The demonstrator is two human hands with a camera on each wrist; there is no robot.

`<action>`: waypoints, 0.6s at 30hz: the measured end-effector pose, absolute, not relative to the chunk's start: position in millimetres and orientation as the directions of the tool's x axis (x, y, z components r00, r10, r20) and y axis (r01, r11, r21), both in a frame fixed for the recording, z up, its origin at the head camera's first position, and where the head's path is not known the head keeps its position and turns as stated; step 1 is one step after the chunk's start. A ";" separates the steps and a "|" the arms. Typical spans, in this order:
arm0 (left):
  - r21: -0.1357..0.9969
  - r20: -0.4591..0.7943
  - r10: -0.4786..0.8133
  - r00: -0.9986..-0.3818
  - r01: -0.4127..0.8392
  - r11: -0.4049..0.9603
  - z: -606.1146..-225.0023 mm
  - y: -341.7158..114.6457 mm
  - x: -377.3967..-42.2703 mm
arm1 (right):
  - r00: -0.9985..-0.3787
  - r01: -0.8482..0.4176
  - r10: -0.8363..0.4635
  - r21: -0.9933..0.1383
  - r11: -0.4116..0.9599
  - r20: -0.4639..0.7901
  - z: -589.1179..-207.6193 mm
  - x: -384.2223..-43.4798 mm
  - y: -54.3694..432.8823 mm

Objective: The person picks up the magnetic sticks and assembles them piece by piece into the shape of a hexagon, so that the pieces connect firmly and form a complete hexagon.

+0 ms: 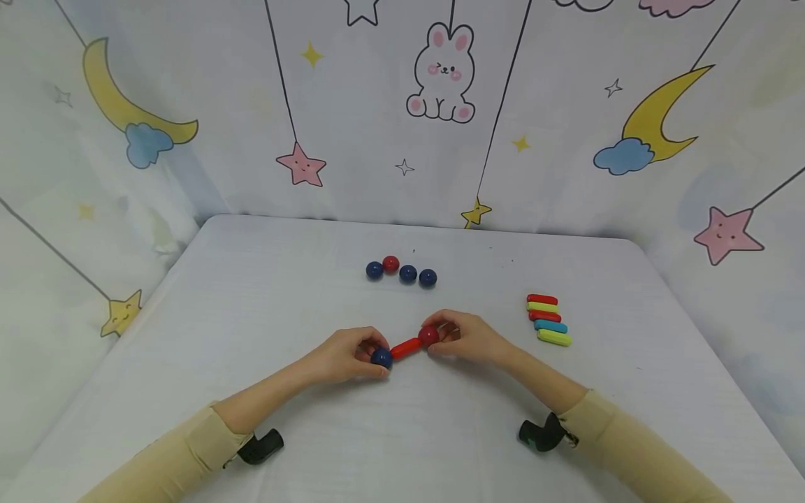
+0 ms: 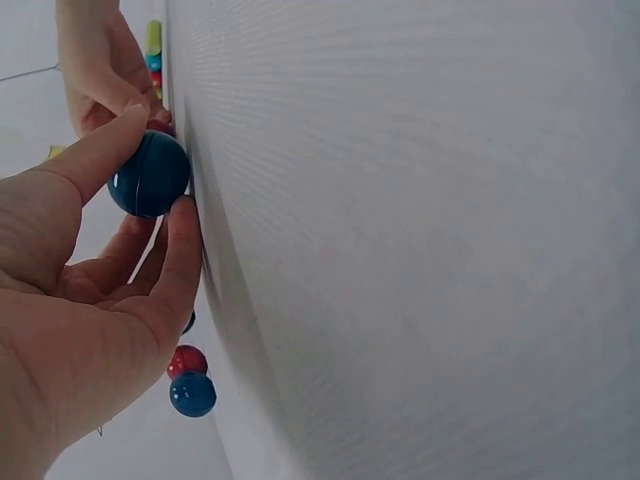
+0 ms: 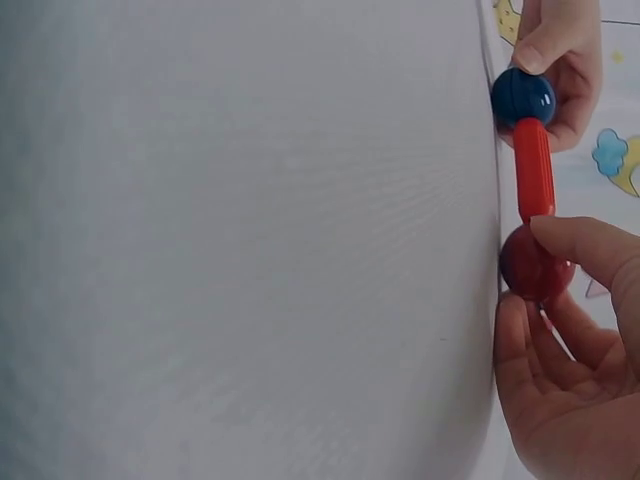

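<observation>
Two glossy balls are pinched mid-desk: a dark blue ball (image 1: 381, 358) in the left hand (image 1: 344, 355) grip, a red ball (image 1: 429, 336) in the right hand (image 1: 468, 337) grip. They are joined by a short red plastic rod (image 1: 405, 347). Bare white desk (image 1: 264, 307) lies all round, its edges well apart.

On the table (image 1: 251, 293), near the middle and toward the person, a short rod (image 1: 405, 347) lies slantwise with a ball at each end — the left ball (image 1: 381, 358) nearer the person, the right ball (image 1: 429, 336) a little farther back. The left hand (image 1: 346, 355) sits at the left ball, the right hand (image 1: 468, 339) at the right ball (each ball between thumb and fingers). Behind this group, toward the backdrop (image 1: 402, 105), a row of four balls (image 1: 401, 272) runs left to right, touching or nearly so. To the right, well apart from the hands, a stack of five rods (image 1: 547, 318) lies side by side, stepping toward the person — the backdrop rises behind and on both sides of the table
</observation>
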State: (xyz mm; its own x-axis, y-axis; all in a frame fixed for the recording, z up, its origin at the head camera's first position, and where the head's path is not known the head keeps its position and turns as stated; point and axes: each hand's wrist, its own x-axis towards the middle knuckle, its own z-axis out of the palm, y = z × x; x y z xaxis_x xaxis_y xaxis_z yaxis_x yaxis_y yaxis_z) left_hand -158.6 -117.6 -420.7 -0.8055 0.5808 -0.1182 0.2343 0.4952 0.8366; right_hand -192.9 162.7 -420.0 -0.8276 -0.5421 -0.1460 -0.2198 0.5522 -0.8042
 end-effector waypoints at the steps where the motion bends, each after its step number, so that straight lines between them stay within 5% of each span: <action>1: 0.837 -0.119 0.581 -0.805 0.234 0.496 -420.6 -117.4 -158.6 | -0.828 -0.217 -0.541 -0.805 0.552 -0.148 -419.8 -192.5 162.4; 18: 0.786 -0.093 0.592 -0.801 0.306 0.537 -414.6 -79.3 -181.9 | -0.829 -0.217 -0.539 -0.803 0.555 -0.149 -420.4 -192.3 164.9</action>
